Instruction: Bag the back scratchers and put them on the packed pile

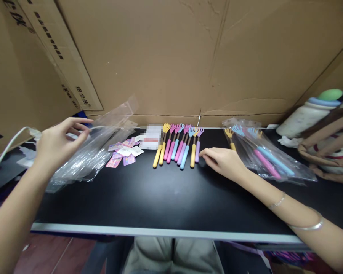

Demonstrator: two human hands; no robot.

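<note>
Table: black table point(160, 201), closest to us.
Right hand point(223, 161): open, holding nothing, fingertips at the purple back scratcher point(197, 148), last in the row.
Left hand point(57, 142): loosely curled, holding nothing, over the clear bags point(94, 152).

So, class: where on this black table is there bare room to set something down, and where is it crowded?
The free patch is the wide front strip of the table, between the left hand, the right hand and the near edge. The back is crowded: clear bags, small cards, a row of back scratchers and bagged ones.
</note>
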